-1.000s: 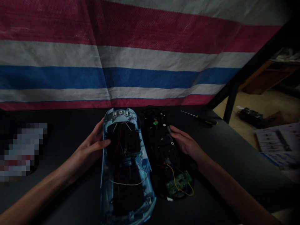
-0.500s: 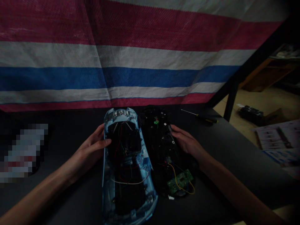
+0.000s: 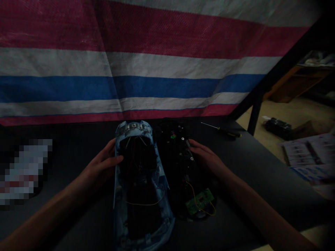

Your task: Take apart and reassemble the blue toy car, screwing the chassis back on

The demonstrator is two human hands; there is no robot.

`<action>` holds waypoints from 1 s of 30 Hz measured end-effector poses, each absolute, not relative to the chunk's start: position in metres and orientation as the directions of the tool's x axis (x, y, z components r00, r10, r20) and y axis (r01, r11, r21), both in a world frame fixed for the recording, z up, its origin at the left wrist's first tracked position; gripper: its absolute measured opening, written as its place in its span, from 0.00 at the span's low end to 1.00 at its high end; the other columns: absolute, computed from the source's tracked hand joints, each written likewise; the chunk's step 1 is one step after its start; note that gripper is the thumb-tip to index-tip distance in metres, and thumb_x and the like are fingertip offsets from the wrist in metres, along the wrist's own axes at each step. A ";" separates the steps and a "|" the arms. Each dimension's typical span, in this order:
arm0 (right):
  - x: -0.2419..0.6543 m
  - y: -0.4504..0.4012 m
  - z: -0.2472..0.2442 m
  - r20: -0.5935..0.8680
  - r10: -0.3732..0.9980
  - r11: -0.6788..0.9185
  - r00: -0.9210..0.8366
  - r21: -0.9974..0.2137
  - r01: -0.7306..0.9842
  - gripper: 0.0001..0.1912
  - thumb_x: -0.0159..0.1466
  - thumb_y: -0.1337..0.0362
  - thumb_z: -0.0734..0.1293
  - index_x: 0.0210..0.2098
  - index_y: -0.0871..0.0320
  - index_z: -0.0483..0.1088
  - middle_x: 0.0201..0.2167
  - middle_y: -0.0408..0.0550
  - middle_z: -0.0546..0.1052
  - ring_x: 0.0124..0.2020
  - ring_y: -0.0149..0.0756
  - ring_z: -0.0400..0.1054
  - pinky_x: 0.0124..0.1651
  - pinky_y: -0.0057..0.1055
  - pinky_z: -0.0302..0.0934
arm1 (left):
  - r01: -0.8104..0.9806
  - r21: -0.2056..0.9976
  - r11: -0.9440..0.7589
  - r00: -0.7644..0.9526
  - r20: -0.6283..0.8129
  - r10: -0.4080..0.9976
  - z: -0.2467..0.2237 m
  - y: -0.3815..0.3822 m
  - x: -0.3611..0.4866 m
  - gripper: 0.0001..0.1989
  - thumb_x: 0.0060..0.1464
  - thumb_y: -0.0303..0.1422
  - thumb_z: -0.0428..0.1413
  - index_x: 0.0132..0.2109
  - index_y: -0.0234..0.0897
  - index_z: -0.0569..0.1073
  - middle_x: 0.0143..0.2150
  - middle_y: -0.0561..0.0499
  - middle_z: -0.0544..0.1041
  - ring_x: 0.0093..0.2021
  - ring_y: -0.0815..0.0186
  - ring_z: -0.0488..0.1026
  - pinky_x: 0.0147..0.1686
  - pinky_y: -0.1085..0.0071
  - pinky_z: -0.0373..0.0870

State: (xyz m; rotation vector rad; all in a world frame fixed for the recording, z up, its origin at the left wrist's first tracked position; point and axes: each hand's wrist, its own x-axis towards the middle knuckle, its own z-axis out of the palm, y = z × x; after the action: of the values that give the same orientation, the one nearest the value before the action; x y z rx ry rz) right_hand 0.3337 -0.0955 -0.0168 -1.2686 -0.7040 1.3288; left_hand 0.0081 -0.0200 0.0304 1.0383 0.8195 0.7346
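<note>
A blue toy car body shell [image 3: 163,195] lies upside down on the dark table, its black inside and loose wires showing. My left hand [image 3: 106,158] grips its left edge, thumb over the rim and fingers hidden beneath. Close against its right side is the black car chassis [image 3: 180,167]. A green circuit board [image 3: 200,201] with a yellow wire rests at the chassis's near end. My right hand [image 3: 202,153] holds the chassis by its right side, the fingertips partly hidden.
A screwdriver [image 3: 226,132] lies at the table's back right. Behind the table [image 3: 251,164] hangs a striped sheet [image 3: 167,87]. A pixelated object [image 3: 28,170] is at the left. On the floor to the right are a dark device [image 3: 278,128] and printed cardboard [image 3: 306,153].
The picture has become darker and the view has shifted very slightly. Both hands keep their places on the shell and the chassis.
</note>
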 end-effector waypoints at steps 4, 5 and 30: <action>0.331 -0.095 -0.014 -0.246 0.957 -0.186 0.152 -0.927 -0.327 0.20 0.57 0.54 0.76 0.49 0.48 0.79 0.47 0.42 0.84 0.54 0.50 0.75 0.58 0.44 0.64 | -0.131 0.933 0.336 0.527 -0.222 0.821 0.031 -0.021 0.007 0.28 0.57 0.38 0.64 0.64 0.48 0.70 0.59 0.47 0.79 0.54 0.48 0.80 0.50 0.59 0.79; 0.330 -0.095 -0.014 -0.241 0.960 -0.182 0.144 -0.925 -0.335 0.20 0.56 0.54 0.76 0.49 0.48 0.79 0.46 0.43 0.84 0.54 0.50 0.75 0.58 0.45 0.64 | -0.128 0.932 0.338 0.534 -0.223 0.816 0.031 -0.022 0.006 0.28 0.58 0.38 0.63 0.65 0.49 0.70 0.60 0.47 0.79 0.55 0.48 0.79 0.49 0.59 0.79; 0.333 -0.097 -0.018 -0.283 0.946 -0.209 0.160 -0.907 -0.366 0.22 0.58 0.54 0.75 0.52 0.46 0.77 0.48 0.43 0.84 0.56 0.50 0.75 0.60 0.49 0.63 | -0.117 0.946 0.303 0.542 -0.195 0.818 0.034 -0.024 0.007 0.29 0.59 0.37 0.61 0.67 0.48 0.68 0.63 0.46 0.77 0.62 0.45 0.74 0.59 0.53 0.74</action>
State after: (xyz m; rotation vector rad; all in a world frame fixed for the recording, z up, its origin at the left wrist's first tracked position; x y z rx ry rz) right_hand 0.3330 -0.0974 -0.0177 -1.2102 -0.6640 1.3743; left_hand 0.0066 -0.0237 0.0345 1.0909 0.7813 0.7104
